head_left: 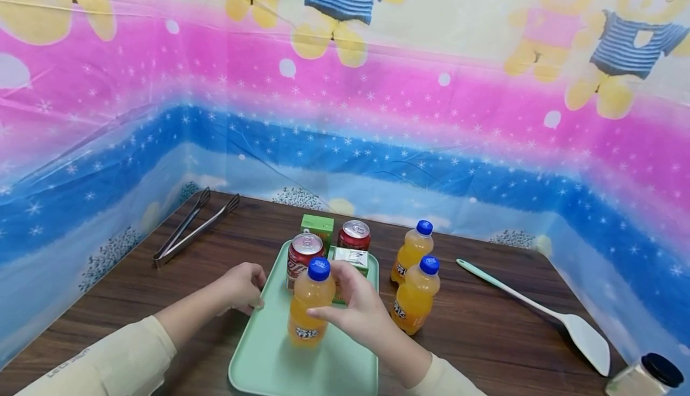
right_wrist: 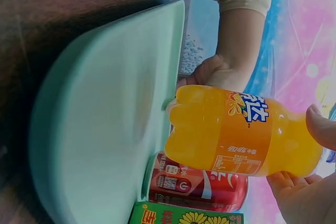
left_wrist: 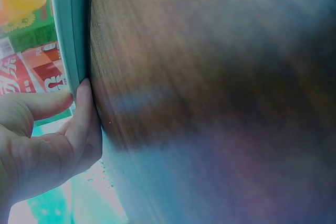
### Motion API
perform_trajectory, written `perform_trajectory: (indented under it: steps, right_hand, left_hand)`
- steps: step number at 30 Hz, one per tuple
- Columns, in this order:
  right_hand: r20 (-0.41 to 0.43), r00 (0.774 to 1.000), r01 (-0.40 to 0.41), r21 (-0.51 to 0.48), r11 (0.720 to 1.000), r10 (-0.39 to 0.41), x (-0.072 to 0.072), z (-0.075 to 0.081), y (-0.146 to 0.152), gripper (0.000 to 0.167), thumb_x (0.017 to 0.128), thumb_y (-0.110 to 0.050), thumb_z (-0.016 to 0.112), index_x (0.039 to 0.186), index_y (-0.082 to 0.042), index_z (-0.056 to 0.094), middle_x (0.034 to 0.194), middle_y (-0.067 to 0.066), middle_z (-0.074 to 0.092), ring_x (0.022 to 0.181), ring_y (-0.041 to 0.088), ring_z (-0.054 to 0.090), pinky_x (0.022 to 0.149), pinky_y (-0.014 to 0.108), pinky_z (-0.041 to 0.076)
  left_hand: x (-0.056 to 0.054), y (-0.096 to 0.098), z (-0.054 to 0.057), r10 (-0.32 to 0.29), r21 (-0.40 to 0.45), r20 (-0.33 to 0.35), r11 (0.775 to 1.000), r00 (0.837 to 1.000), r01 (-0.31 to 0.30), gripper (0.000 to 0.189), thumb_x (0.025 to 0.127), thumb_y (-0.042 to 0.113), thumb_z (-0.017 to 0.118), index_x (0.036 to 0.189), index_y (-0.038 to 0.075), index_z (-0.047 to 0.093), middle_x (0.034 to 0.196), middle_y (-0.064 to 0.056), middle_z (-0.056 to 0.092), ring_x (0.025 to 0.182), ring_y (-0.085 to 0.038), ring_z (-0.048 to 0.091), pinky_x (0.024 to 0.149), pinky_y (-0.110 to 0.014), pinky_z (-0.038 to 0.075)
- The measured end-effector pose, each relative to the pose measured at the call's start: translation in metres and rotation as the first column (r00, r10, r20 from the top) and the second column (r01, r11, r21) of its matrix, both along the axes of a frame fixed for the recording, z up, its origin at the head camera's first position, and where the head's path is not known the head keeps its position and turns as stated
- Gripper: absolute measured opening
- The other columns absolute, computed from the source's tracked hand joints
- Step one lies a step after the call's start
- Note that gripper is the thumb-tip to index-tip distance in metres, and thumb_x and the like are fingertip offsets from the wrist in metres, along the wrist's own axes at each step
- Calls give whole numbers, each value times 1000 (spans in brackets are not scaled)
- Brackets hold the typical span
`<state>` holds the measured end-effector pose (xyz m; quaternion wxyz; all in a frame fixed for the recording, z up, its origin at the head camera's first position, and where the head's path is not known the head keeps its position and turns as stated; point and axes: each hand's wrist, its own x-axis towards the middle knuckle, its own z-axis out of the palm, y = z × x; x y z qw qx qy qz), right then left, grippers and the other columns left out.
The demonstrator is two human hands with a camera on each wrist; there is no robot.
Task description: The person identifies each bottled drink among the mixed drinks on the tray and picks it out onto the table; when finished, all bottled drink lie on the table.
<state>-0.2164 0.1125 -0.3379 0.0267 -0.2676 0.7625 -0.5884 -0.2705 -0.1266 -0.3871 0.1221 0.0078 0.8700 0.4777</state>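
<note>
My right hand [head_left: 358, 309] grips a bottle of orange soda [head_left: 311, 300] with a blue cap around its upper part, thumb on the near side. The bottle is upright, its base close over the pale green tray [head_left: 259, 366]. My left hand [head_left: 244, 288] pinches the tray's left rim between thumb and fingers, as the left wrist view also shows. At the tray's far end stand a red soda can [head_left: 305, 252], a second red can [head_left: 354, 234], a green drink carton [head_left: 318, 225] and another carton [head_left: 351, 258] partly behind my right hand.
Two more orange soda bottles [head_left: 417, 300] stand on the dark wood table right of the tray. Metal tongs [head_left: 191, 231] lie at the far left. A pale spatula [head_left: 539, 306] and a black-lidded jar [head_left: 644, 378] are on the right. A printed cloth [head_left: 377, 150] hangs around the table.
</note>
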Motion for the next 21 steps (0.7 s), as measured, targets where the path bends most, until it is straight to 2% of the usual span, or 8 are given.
perform_trajectory:
  steps: [5, 13, 21]
  right_hand:
    - [-9, 1000, -11, -9, 1000, 11, 4, 1, 6, 56, 76, -3, 75, 126, -12, 51, 121, -1, 57, 112, 15, 54, 95, 34, 45]
    - [13, 1000, -28, -40, 999, 29, 14, 6, 19, 56, 78, -2, 74, 127, -11, 49, 123, 2, 56, 114, 16, 53, 96, 28, 44]
    - [-7, 1000, -23, -62, 998, 22, 22, 7, 31, 56, 77, -1, 74, 127, -8, 48, 124, 4, 56, 117, 16, 51, 98, 28, 41]
  left_hand:
    - [0, 1, 0, 2, 4, -11, 1000, 1000, -2, 30, 66, -18, 66, 87, -4, 50, 79, -15, 49, 62, -22, 59, 53, -35, 56]
    - [0, 1, 0, -13, 10, -14, 1000, 1000, 13, 29, 68, -18, 66, 88, -4, 50, 81, -16, 49, 63, -22, 59, 54, -36, 56]
    - [0, 0, 1, -26, 6, -16, 1000, 1000, 26, 29, 69, -17, 67, 89, -5, 50, 80, -16, 49, 63, -22, 59, 54, -36, 56]
